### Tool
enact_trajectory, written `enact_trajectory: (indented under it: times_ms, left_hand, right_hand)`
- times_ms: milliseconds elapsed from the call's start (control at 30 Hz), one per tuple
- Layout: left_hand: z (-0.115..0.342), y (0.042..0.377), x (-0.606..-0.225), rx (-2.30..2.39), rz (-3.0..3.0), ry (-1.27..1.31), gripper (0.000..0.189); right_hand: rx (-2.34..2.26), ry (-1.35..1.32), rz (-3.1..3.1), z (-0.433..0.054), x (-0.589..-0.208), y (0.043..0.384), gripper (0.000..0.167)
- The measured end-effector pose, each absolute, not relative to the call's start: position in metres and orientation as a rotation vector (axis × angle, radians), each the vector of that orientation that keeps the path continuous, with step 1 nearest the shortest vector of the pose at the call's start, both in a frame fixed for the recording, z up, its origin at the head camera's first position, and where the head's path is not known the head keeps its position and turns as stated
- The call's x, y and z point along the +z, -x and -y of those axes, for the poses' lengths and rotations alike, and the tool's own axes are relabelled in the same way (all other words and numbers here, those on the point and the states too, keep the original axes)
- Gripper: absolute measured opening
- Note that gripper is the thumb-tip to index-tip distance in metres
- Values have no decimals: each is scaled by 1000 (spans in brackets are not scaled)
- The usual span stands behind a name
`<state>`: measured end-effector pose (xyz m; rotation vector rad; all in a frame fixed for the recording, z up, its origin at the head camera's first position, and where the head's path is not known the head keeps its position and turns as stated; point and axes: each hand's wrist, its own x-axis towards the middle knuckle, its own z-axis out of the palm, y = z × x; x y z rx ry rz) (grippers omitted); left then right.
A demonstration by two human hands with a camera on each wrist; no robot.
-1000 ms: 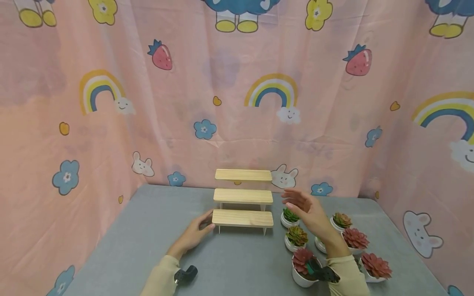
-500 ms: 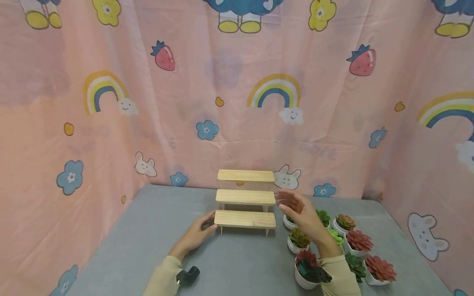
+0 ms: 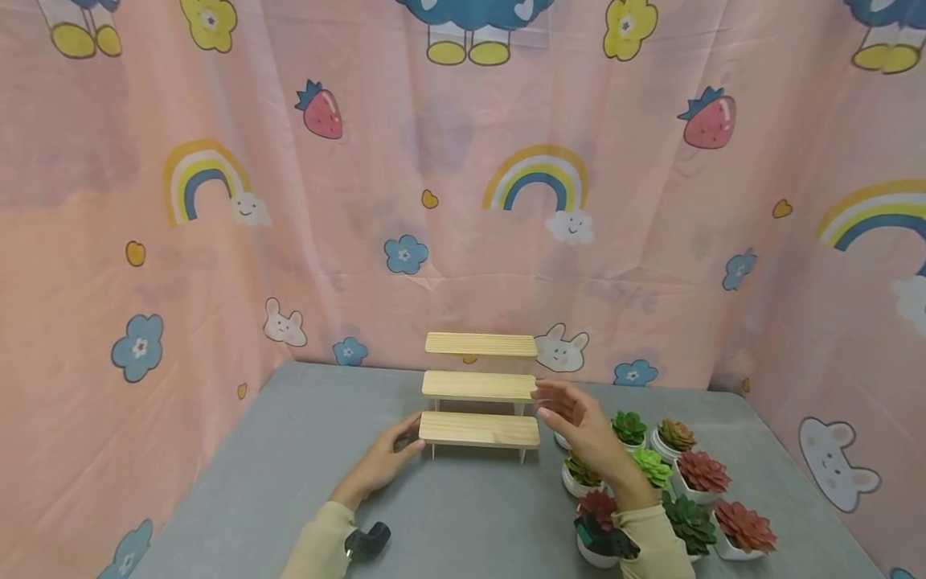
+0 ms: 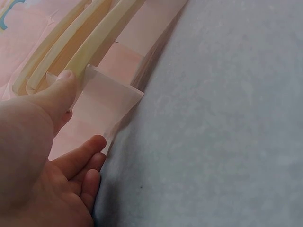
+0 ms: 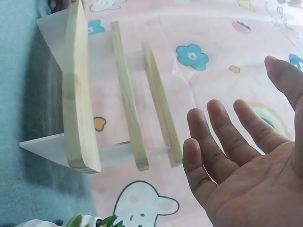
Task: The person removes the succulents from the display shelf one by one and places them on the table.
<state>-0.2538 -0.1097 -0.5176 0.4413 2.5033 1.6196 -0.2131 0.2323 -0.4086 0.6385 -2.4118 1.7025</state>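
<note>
A three-tier wooden display stand with pale boards and translucent side supports stands near the back of the table. My left hand is at the left end of its lowest board. In the left wrist view, the thumb touches that board's end, and the other fingers lie loosely bent beside the side support. My right hand hovers near the stand's right end, palm toward it, holding nothing. In the right wrist view its fingers are spread and apart from the boards.
Several potted artificial succulents stand right of the stand, among them a dark green one, a bright green one and a red one. My right forearm passes over some pots. A pink patterned curtain hangs behind the grey table.
My right hand has moved left, from above the pots to the stand's right end. The left hand stays at the stand's left end. The head view has shifted slightly.
</note>
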Motion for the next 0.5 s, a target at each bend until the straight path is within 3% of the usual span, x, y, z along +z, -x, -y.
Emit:
enact_trajectory:
  times_ms: [500]
  left_hand:
    - [108, 252, -512, 1595, -2524, -408, 64]
  right_hand:
    - [1674, -601, 2412, -230, -412, 210, 41]
